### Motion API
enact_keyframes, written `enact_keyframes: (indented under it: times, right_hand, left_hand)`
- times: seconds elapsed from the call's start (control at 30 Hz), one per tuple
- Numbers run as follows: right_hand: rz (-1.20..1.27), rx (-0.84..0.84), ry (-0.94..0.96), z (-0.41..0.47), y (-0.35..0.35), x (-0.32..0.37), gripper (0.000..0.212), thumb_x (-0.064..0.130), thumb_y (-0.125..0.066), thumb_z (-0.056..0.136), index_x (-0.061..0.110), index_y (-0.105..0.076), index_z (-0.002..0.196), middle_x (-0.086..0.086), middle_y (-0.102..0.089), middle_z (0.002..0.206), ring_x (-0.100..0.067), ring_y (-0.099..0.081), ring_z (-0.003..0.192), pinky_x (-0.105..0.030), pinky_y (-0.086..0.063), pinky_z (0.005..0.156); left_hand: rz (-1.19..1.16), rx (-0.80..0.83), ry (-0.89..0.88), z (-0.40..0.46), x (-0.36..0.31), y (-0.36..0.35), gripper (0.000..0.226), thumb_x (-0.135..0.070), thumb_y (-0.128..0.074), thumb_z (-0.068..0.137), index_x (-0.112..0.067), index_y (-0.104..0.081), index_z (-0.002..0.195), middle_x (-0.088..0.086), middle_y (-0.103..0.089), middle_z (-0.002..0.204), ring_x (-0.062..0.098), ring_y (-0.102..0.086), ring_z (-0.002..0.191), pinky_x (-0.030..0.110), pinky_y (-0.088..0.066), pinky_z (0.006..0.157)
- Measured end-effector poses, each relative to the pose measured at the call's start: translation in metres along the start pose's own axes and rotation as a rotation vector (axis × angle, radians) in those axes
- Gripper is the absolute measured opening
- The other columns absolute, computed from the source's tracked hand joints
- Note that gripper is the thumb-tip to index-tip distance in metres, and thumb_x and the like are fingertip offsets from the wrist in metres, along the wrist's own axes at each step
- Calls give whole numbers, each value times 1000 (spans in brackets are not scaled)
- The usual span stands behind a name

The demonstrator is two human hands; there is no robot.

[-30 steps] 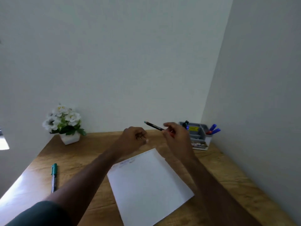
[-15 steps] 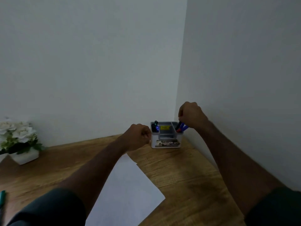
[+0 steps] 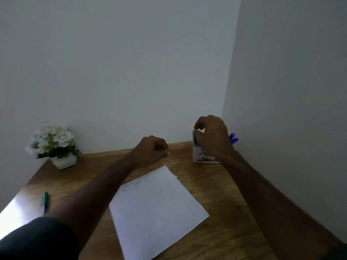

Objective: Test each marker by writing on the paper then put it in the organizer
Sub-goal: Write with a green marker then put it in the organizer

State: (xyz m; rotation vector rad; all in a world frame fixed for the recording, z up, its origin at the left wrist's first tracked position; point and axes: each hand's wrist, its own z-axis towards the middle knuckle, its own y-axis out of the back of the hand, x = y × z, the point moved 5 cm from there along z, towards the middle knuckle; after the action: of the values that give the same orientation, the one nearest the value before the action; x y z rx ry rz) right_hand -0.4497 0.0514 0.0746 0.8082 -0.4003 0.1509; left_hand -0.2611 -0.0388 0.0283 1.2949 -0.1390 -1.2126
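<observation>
A white sheet of paper (image 3: 157, 203) lies on the wooden table (image 3: 225, 184), with faint marks near its far edge. The white and grey organizer (image 3: 200, 156) stands in the back right corner, mostly hidden behind my right hand (image 3: 212, 136). That hand hovers in front of its top, fingers loosely curled, thumb and forefinger apart, with no marker visible in them. Blue marker caps (image 3: 233, 137) stick out to the hand's right. My left hand (image 3: 153, 150) is a closed fist above the paper's far edge, with nothing seen in it. A green marker (image 3: 45, 199) lies at the left.
A white pot of white flowers (image 3: 56, 147) stands at the back left against the wall. Walls close off the table at the back and on the right. Glare brightens the table's left front corner.
My right hand carried the dark marker from above the paper to the organizer and no longer shows it. The view swung right, then back left. The left fist stayed put.
</observation>
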Motion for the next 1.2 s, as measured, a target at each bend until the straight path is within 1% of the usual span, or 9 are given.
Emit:
enact_keyframes:
  times: [0.27, 0.37, 0.5, 0.6, 0.7, 0.9, 1.03, 1.1, 1.2]
  right_hand:
    - [453, 472, 93, -86, -109, 151, 11, 15, -68, 79, 24, -68, 73, 10, -68, 73, 0, -63, 70, -22, -50, 66]
    - [490, 669, 120, -115, -144, 200, 6, 27, -73, 82, 22, -71, 82, 6, -70, 81, -9, -65, 77, -28, -51, 70]
    - [397, 721, 129, -144, -177, 257, 29, 49, -71, 82, 21, -66, 77, 4, -67, 80, -17, -64, 81, -27, -44, 66]
    - [311, 786, 150, -165, -196, 285, 43, 58, -67, 81, 17, -67, 95, -6, -69, 99, -24, -64, 94, -30, -43, 68]
    - [205, 768, 124, -172, -208, 291, 35, 38, -71, 86, 17, -64, 113, -5, -64, 109, -21, -62, 96, -33, -54, 76]
    - [313, 635, 46, -141, -189, 248, 14, 31, -64, 91, 19, -70, 95, 1, -69, 93, -16, -65, 87, -37, -58, 80]
    - [667, 528, -92, -117, -159, 194, 20, 23, -67, 93, 12, -73, 78, -1, -71, 69, -11, -67, 63, -32, -55, 64]
    - [931, 540, -187, -110, -144, 169, 15, 18, -67, 94, 7, -71, 85, -8, -69, 70, -16, -63, 60, -31, -47, 57]
    - [1226, 654, -196, -114, -131, 151, 10, 16, -67, 95, 6, -68, 94, -17, -63, 75, -19, -55, 58, -28, -41, 52]
  left_hand:
    - [110, -145, 183, -127, 75, 83, 7, -10, -74, 82, -13, -72, 77, -4, -68, 71, 5, -58, 65, 22, -46, 64]
    - [178, -230, 331, -182, 117, 113, 10, -9, -71, 83, -15, -71, 75, -1, -69, 72, 8, -59, 65, 30, -49, 68]
    - [158, -358, 483, -239, 163, 139, 38, 5, -61, 85, -31, -67, 72, -7, -69, 76, 16, -61, 72, 32, -49, 70]
    - [163, -377, 584, -263, 176, 141, 24, 3, -59, 91, -17, -73, 93, 0, -71, 88, 17, -60, 77, 25, -43, 74]
    - [179, -330, 585, -275, 182, 137, 30, -3, -64, 89, -29, -68, 105, 5, -67, 103, 21, -60, 85, 31, -49, 82]
    - [482, -219, 371, -264, 160, 121, 31, -43, -62, 92, -46, -61, 123, -18, -49, 137, 11, -36, 132, 39, -31, 99]
    - [290, -180, 226, -234, 131, 106, 14, -42, -58, 95, -41, -68, 104, -21, -68, 103, 4, -58, 101, 38, -47, 86]
    - [148, -121, 184, -216, 110, 92, 11, -34, -55, 97, -41, -62, 92, -17, -65, 83, 3, -59, 77, 32, -50, 70]
    - [50, -90, 124, -187, 73, 67, 17, -23, -50, 99, -34, -58, 89, -10, -60, 78, 8, -55, 69, 31, -46, 62]
